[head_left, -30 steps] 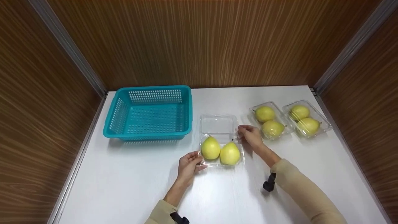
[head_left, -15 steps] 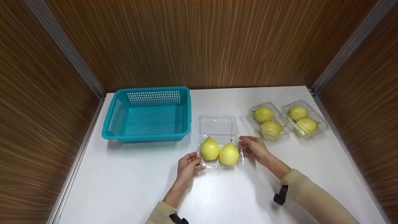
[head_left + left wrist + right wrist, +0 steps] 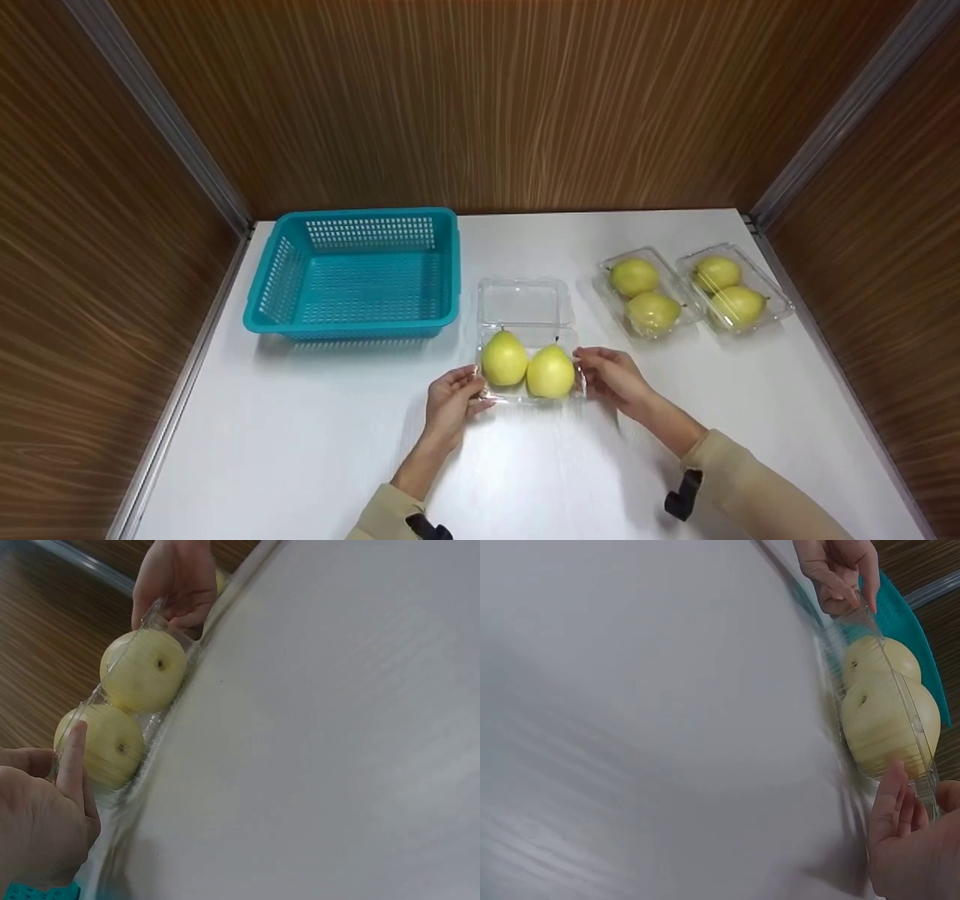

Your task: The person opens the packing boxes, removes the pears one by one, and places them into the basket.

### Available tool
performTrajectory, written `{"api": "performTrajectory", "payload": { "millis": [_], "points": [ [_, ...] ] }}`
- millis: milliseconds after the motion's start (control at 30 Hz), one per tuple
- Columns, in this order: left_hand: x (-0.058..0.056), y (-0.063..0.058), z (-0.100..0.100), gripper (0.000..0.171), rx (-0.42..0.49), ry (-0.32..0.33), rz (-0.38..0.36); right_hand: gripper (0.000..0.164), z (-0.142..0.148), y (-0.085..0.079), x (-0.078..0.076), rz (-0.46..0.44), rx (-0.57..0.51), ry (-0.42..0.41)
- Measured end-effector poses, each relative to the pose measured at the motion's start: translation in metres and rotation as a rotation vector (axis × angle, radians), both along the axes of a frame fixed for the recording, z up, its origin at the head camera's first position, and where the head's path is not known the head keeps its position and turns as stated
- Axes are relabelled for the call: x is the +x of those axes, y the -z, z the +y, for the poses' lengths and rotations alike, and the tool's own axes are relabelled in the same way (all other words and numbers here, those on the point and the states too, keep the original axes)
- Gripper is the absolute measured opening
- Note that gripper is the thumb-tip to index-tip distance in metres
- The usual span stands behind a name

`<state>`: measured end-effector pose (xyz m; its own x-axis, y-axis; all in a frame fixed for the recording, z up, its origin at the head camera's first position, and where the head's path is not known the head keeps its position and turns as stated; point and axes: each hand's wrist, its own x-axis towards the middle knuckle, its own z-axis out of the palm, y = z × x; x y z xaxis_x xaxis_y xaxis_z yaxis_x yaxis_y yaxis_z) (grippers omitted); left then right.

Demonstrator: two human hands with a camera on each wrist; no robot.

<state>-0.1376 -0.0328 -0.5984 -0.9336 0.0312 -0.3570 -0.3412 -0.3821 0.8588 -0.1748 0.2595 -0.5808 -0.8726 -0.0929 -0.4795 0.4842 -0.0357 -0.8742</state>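
A clear plastic clamshell box (image 3: 525,301) lies in front of me with its lid folded back, away from me. Two yellow-green pears (image 3: 505,358) sit side by side in its near half. My left hand (image 3: 448,405) pinches the box's left side near the front corner. On the opposite side my right hand (image 3: 616,381) holds the right wall between thumb and fingers. Both wrist views show the fruit bottoms through the wall; in the right wrist view, my right hand (image 3: 911,851) has its fingers along the outside, thumb at the rim.
A teal plastic basket (image 3: 360,328) with nothing in it stands at the back left. Two closed clamshell boxes, each holding two pears (image 3: 652,311) (image 3: 739,306), lie at the back right. Wood-grain panels (image 3: 480,105) enclose the white table (image 3: 300,442) on three sides.
My right hand has slid toward me along the box's right side, from near the hinge to beside the right pear. My left hand keeps its grip; the lid stays folded back.
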Motion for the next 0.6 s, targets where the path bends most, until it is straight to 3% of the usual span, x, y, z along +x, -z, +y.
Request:
{"api": "performTrajectory", "payload": {
  "millis": [467, 600],
  "points": [
    [-0.0005, 0.0012, 0.0004, 0.036, -0.014, 0.003, -0.008, 0.012, -0.0031, 0.0029, 0.0027, 0.042, -0.039, 0.049],
    [0.0000, -0.0004, -0.0017, 0.040, -0.061, -0.002, -0.006, 0.008, -0.0033, 0.0039, 0.0016, 0.039, -0.057, 0.048]
  ]
}}
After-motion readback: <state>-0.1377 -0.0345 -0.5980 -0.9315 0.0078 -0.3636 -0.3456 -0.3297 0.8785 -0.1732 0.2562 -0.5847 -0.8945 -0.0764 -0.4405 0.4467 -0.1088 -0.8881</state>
